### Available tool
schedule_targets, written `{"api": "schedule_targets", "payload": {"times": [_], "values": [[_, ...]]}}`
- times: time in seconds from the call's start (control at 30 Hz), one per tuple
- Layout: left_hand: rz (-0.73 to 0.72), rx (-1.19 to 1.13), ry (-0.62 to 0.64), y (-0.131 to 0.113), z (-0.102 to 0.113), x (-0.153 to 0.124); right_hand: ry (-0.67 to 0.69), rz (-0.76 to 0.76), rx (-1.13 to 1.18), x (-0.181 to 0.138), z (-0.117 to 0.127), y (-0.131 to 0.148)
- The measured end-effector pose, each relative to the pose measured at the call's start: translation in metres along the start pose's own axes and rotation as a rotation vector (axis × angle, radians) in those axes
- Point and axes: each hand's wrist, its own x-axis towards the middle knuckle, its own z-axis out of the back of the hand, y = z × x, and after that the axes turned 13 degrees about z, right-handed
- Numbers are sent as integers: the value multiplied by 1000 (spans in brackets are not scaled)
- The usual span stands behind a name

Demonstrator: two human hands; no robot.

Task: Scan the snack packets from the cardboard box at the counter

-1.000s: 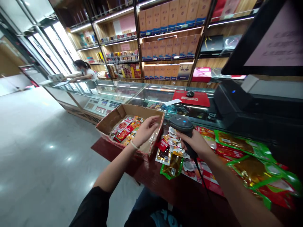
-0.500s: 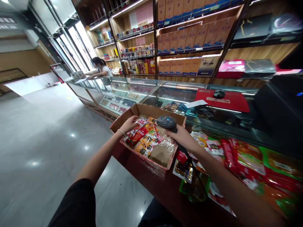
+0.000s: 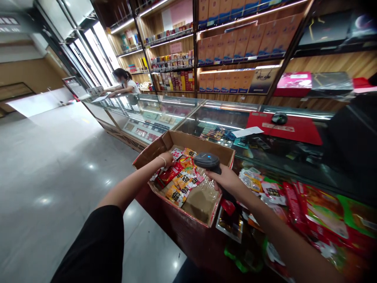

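My right hand (image 3: 228,179) grips a dark handheld barcode scanner (image 3: 207,160) with a small blue light on top, held above the right part of a cardboard box (image 3: 188,209). My left hand (image 3: 167,159) reaches into the box with its fingers curled down among small snack packets (image 3: 184,179). Whatever those fingers pinch is hidden. Right beside them lies a white and red packet (image 3: 176,153). A long red packet (image 3: 169,175) and several orange ones lie just below. Bare cardboard shows in the right part of the box.
Many snack bags (image 3: 321,208) are heaped on the right, under my right forearm. Behind the box runs a glass display counter (image 3: 188,122) with a paper slip (image 3: 247,131), a red mat (image 3: 306,131) and a mouse (image 3: 279,118). Another person (image 3: 131,86) leans on the counter farther off.
My left hand has moved right and down into the packets, and its fingers have curled. The scanner stays in my right hand, slightly lower. The view has shifted a little.
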Motion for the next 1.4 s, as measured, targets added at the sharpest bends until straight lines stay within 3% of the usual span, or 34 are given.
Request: {"api": "schedule_targets", "payload": {"times": [0.27,0.33,0.47,0.53,0.63,0.97,1.17,1.4], "values": [[-43,-192,-104,-3,30,-32,-72,86,23,-6,0,0],[-37,-502,-108,-12,33,-48,-88,114,42,-9,0,-1],[-45,-1431,15,-39,38,-86,-142,167,73,-21,-1,4],[-91,-1688,9,-54,42,-106,-179,186,59,-33,0,10],[-164,-1882,-86,-77,45,-133,-219,205,24,-57,4,18],[-215,-2104,23,-149,33,-170,-380,253,49,-128,29,25],[-266,-2046,95,-171,23,-177,-427,232,25,-153,47,26],[-294,-1974,94,-186,15,-183,-453,155,-34,-168,58,21]]}}
